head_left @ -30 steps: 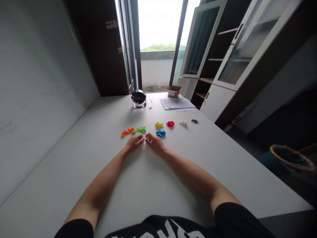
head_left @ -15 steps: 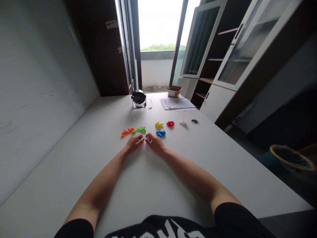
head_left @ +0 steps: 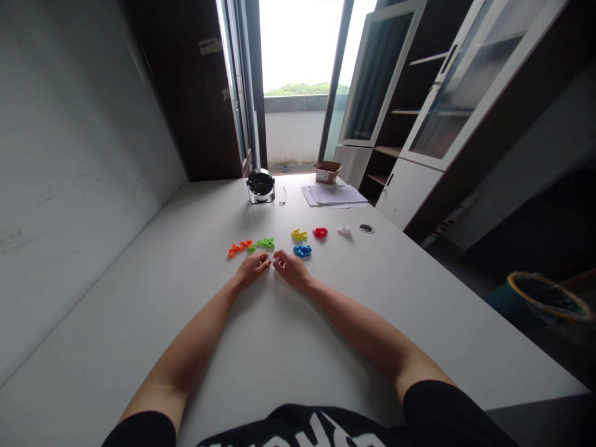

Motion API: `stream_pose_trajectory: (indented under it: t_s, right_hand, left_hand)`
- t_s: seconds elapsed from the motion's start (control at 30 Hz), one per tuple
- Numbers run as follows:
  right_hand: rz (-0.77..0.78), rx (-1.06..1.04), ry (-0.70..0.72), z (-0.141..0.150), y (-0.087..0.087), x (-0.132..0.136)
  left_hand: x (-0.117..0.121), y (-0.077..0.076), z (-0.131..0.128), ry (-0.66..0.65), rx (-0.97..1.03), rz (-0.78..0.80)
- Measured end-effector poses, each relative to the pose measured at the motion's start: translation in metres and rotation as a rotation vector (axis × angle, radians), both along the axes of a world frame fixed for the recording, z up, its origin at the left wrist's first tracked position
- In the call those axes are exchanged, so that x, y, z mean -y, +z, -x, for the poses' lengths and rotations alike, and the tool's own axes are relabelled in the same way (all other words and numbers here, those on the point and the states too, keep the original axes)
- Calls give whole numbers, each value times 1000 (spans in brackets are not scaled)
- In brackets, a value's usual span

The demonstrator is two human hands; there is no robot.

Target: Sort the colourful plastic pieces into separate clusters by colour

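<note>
1. The left hand (head_left: 252,270) and right hand (head_left: 291,269) are nearly closed, with a tiny pale piece (head_left: 272,262) pinched between their fingertips; it is too small to make out its shape.
2. That piece sits just above the white surface (head_left: 372,298), midway between the hands.
3. Just ahead lie an orange piece (head_left: 239,248) and a green piece (head_left: 265,243), then a blue piece (head_left: 302,251), a yellow piece (head_left: 299,234), a red piece (head_left: 320,233) and a white piece (head_left: 343,230), all apart.
4. Farther off stand a round fan (head_left: 261,186), papers (head_left: 333,194) and a cardboard box (head_left: 328,172).

Desk fan (head_left: 261,185) | open cardboard box (head_left: 328,172) | paper stack (head_left: 333,195) | cable grommet (head_left: 366,228) | glass-door cabinet (head_left: 447,81)
</note>
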State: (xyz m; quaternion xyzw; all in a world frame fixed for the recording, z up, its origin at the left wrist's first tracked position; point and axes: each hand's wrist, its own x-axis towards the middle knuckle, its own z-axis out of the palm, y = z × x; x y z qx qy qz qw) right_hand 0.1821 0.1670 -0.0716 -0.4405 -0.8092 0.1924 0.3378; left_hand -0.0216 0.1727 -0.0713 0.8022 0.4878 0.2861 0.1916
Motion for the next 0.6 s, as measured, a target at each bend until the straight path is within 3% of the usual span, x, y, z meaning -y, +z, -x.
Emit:
stream_pose_trajectory:
  t_s: [0.6]
  right_hand:
    - [-26, -8, 0, 0, -3, -2]
  left_hand:
    - [1, 2, 0, 2, 20, 11]
